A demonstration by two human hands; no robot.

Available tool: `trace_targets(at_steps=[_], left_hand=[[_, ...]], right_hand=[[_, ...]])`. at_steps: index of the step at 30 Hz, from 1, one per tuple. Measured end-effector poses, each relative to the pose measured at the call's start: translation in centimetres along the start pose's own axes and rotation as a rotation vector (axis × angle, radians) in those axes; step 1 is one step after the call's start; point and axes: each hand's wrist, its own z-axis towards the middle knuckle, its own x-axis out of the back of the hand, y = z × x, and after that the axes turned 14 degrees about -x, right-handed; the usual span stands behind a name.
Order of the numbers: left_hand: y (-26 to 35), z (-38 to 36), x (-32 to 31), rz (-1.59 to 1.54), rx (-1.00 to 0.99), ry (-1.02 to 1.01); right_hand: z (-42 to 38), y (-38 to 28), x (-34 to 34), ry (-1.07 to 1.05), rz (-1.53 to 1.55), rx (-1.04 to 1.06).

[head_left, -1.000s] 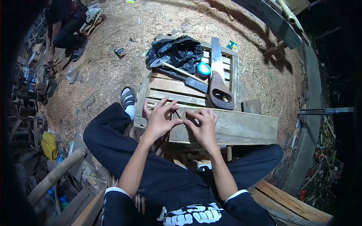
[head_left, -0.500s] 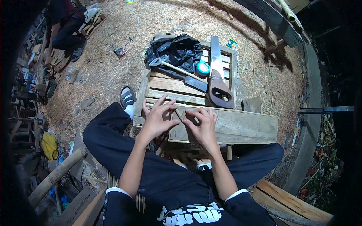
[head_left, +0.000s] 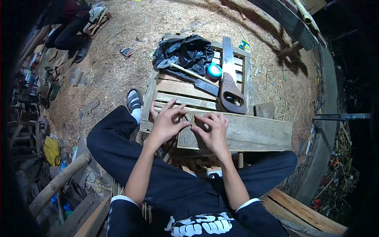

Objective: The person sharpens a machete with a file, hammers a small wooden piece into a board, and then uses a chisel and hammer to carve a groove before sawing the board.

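Note:
A long wooden board (head_left: 256,132) lies across the near side of a slatted wooden crate (head_left: 181,89), in front of my lap. Over the board's left end, my left hand (head_left: 167,122) pinches a thin, short wooden strip (head_left: 187,117) between thumb and fingers. Close beside it, my right hand (head_left: 212,128) holds a small wooden piece (head_left: 193,121) with thumb and forefinger. The two pieces are near each other, and fingers partly hide them; whether they touch is unclear.
A handsaw (head_left: 229,79), a hammer (head_left: 189,74), a broad blade (head_left: 206,87), a turquoise-lidded container (head_left: 214,71) and a black plastic bag (head_left: 185,53) lie on the crate. Another person (head_left: 71,35) sits at the upper left. A round pole (head_left: 59,183) is at lower left.
The view has shifted slightly. My hands stay nearly in place, with the small pieces tilted a little differently. The other person's legs have moved slightly left.

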Motion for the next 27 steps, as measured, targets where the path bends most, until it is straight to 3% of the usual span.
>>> trace_targets(at_steps=[21, 27], left_hand=[[0.3, -1.1, -0.5, 0.088, -0.063, 0.026], [0.8, -1.0, 0.0, 0.048, -0.004, -0.053]], right_hand=[[0.1, 0.3, -0.4, 0.051, 0.009, 0.021], [0.0, 0.4, -0.6, 0.075, 0.006, 0.030]])
